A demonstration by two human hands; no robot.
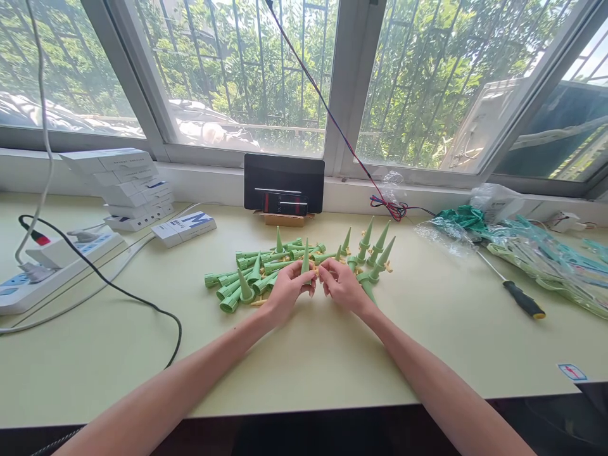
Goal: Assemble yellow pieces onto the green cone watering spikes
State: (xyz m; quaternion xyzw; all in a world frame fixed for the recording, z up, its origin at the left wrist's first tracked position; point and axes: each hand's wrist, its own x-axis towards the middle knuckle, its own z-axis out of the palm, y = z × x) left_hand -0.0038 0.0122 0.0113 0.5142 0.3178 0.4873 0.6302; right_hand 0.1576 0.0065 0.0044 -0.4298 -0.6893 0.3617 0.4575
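My left hand (286, 290) is closed around a green plastic watering spike (305, 255), its tip pointing up. Against its fingertips, my right hand (344, 286) pinches at a small yellow valve piece (316, 270) by the spike; the fingers partly cover it. To the left and behind lies a pile of green spikes (230, 297), some on their sides and a few standing, with yellow pieces (259, 303) among them. Beyond my right hand stand several spikes (380, 258) with yellow valves fitted in their sides. One more spike (368, 290) lies tilted close to my right wrist.
A screwdriver (525, 300) and plastic bags (546, 259) lie to the right. At the back, a phone (285, 204) leans before a dark tablet (285, 171). White boxes (133, 183), a power strip (61, 272) and a black cable (137, 304) occupy the left.
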